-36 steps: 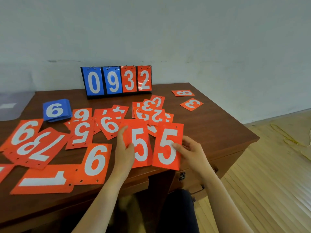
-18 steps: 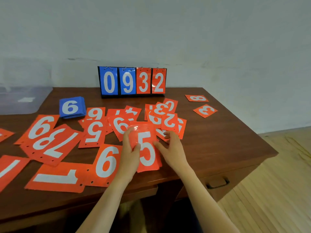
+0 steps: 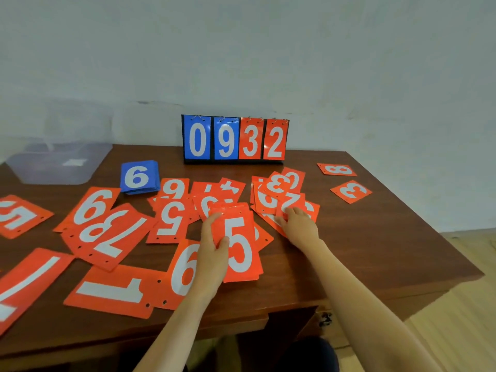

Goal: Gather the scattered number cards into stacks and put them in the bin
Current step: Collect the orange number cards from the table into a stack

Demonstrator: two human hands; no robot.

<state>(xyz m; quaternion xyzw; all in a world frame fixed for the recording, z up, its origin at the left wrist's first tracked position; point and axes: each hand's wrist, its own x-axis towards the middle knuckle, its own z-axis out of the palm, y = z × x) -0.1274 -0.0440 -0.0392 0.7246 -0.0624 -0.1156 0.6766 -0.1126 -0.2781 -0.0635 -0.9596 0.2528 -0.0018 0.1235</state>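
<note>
Orange number cards lie scattered over the brown table (image 3: 375,253). My left hand (image 3: 213,251) holds a small stack of orange cards with a 5 on top (image 3: 240,245), thumb on its face. My right hand (image 3: 299,224) reaches further right and rests, fingers spread, on a heap of overlapping orange cards (image 3: 279,194) showing a 2 and a 3. A neat stack of blue cards with a 6 on top (image 3: 138,177) lies at the back left. The clear plastic bin (image 3: 57,162) stands at the far left corner.
A flip scoreboard reading 0932 (image 3: 234,139) stands at the back edge against the wall. Two single cards, an 8 (image 3: 336,169) and a 3 (image 3: 351,191), lie apart at the right. Large cards 6, 1, 7, 9 (image 3: 107,237) cover the left half. Wooden floor lies to the right.
The two 5 cards were brought together into one stack, now held by my left hand alone. My right hand let go and moved right onto the heap of cards.
</note>
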